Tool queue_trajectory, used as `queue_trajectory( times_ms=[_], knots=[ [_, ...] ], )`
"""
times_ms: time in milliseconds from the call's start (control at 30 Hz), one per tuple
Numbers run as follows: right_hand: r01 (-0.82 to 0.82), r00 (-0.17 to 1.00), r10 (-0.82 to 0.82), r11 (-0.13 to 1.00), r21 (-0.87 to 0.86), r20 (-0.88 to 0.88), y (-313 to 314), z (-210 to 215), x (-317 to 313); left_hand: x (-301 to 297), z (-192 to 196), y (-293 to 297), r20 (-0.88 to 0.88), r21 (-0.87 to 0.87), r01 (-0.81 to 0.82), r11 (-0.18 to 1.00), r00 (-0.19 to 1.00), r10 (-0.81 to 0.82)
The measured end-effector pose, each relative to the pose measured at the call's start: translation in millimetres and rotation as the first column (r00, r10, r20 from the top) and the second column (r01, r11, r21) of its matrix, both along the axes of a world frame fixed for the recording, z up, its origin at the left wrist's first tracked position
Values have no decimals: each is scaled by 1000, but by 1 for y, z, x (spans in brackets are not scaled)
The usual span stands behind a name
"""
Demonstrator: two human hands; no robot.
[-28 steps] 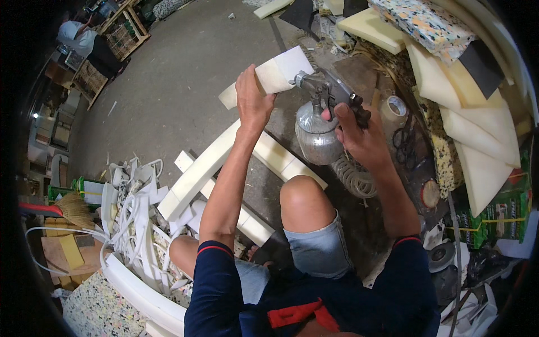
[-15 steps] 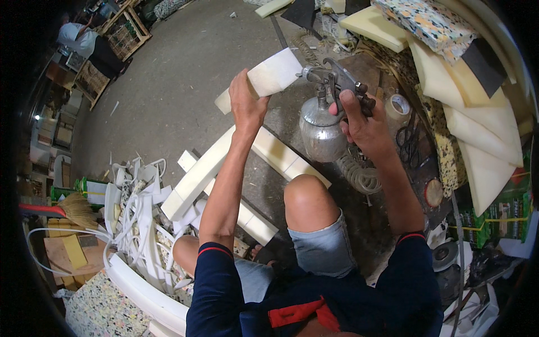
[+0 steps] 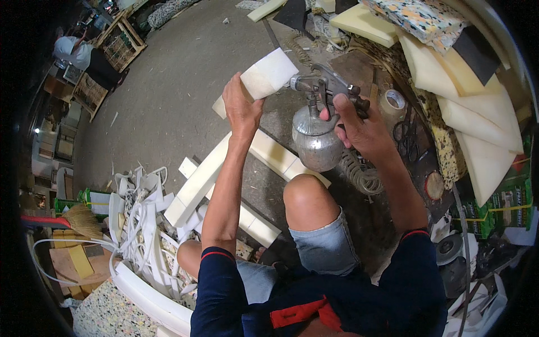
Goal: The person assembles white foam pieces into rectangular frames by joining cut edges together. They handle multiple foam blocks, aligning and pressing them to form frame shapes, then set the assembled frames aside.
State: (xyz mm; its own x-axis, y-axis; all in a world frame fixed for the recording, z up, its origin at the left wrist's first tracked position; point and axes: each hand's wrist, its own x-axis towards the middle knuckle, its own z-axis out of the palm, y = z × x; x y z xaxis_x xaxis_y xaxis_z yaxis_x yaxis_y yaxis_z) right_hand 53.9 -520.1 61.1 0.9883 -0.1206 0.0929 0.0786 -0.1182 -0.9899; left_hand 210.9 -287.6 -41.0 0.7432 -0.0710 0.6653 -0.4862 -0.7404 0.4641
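A pale foam block (image 3: 268, 73) is gripped in my left hand (image 3: 243, 106), its broad face turned toward the right. My right hand (image 3: 362, 124) is closed round the handle of a spray gun (image 3: 319, 136) with a round silver cup under it. The gun's nozzle sits close to the block's right edge; whether they touch I cannot tell. Below my hands, long cream foam bars (image 3: 196, 185) lie crossed on the floor, one of them partly behind my left forearm. Another bar (image 3: 286, 158) slants down toward my bent knee.
White foam offcuts (image 3: 149, 224) are heaped at the left, near a broom (image 3: 81, 220). On the right lie a coiled hose (image 3: 365, 177), a tape roll (image 3: 393, 102), scissors (image 3: 405, 137) and stacked foam sheets (image 3: 471, 118). Another person (image 3: 78, 50) bends by a wooden frame at the far left.
The spray gun has come slightly left and lower in view, its nozzle still near the foam block. The block has shifted slightly left. Both hands keep their hold.
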Motion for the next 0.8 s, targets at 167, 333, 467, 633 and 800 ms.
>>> queue_trajectory(
  times_ms=[167, 333, 467, 633, 800],
  knots=[
    [33, 999, -34, 999, 33, 9, -2, -1, 0, -4, 3, 0, -43, 33, -71, 997, 996, 72],
    [21, 999, -24, 997, 78, 39, -3, -4, -7, -11, 5, 0, -51, 63, -138, 988, 989, 141],
    [-15, 1000, 14, 996, 90, 13, -3, -9, -9, -13, 7, -3, -25, 64, -149, 987, 988, 150],
    [-27, 999, 27, 999, -25, 20, -4, -17, -5, -12, 10, -5, -42, 63, -159, 985, 986, 162],
    [37, 999, -36, 999, 26, -37, -10, -20, -4, -15, 9, 0, -33, 78, -165, 983, 985, 168]
  ],
)
